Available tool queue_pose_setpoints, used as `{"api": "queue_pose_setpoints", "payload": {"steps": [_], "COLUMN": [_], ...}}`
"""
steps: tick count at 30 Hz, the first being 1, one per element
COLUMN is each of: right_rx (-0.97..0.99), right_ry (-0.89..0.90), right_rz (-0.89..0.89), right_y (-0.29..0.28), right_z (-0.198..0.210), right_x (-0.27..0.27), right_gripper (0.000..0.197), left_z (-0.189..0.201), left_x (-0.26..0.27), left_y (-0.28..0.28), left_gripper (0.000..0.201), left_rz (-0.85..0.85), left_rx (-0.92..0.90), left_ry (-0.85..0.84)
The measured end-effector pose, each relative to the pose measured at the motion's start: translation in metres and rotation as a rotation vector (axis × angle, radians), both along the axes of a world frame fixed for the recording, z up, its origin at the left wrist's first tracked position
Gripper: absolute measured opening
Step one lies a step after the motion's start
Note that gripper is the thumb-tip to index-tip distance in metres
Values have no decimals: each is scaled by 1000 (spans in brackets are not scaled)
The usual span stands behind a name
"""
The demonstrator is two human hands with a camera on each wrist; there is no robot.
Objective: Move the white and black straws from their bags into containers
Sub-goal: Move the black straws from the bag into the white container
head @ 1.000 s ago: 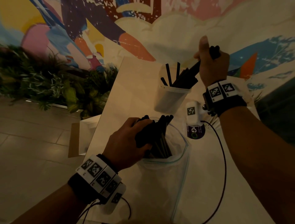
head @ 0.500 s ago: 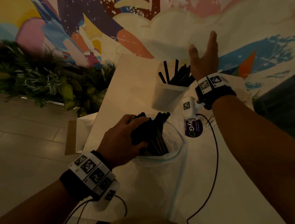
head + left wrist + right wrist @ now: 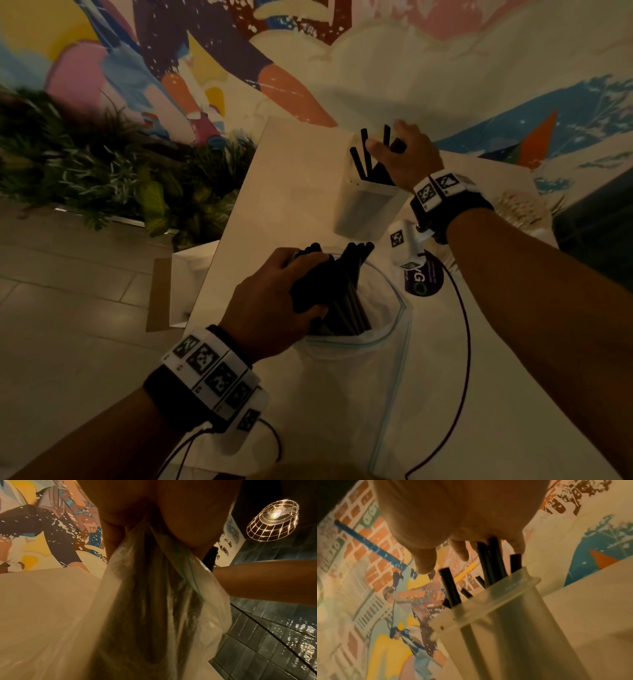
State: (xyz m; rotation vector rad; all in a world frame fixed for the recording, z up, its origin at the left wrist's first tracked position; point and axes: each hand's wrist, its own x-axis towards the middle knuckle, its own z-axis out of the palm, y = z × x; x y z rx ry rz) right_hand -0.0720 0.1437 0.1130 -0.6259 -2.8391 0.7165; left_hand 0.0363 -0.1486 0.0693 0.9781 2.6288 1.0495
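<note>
The left hand (image 3: pixel 274 301) grips a bundle of black straws (image 3: pixel 329 287) standing upright in a clear zip bag (image 3: pixel 376 377) on the white table (image 3: pixel 281 192) — fingers curled round the bundle at the bag's mouth. Further back and right stands a frosted white container (image 3: pixel 366 212) holding more black straws (image 3: pixel 489 563). The right hand (image 3: pixel 407 157) sits over their tops, fingers (image 3: pixel 424 561) spread and apparently touching the ends rather than clasping them — though the blur makes that hard to confirm.
</note>
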Motion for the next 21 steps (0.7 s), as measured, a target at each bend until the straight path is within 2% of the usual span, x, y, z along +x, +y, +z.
{"api": "queue_pose_setpoints", "payload": {"steps": [2,5,8,9,11,14,16,18,21], "right_rx": [-20,-198,-473,-561,-707,-713,-707,-663,-617], "right_ry": [176,417,391,351,254,104,31,14,68], "right_rz": [-23,-28,29,54,111,211,271,313,328], "right_y": [-6,-22,-45,-51,-64,-80,-88,-95,-106], "right_z": [14,36,37,31,14,-9,-20,-28,-38], "right_x": [10,49,110,128,156,173,179,183,188], "right_gripper": [79,57,36,37,52,83,93,95,84], "left_z": [0,0,0,0,0,0,1,2,4], "left_x": [0,0,-1,-2,-2,-1,1,2,5], "left_y": [0,0,1,2,3,4,6,7,7], "left_gripper": [65,65,65,64,64,66,68,74,85], "left_rz": [-1,-11,-11,-11,-8,-7,-7,3,2], "left_rx": [9,2,-16,-16,-8,-1,2,8,14], "left_ry": [4,16,7,9,12,10,22,22,7]}}
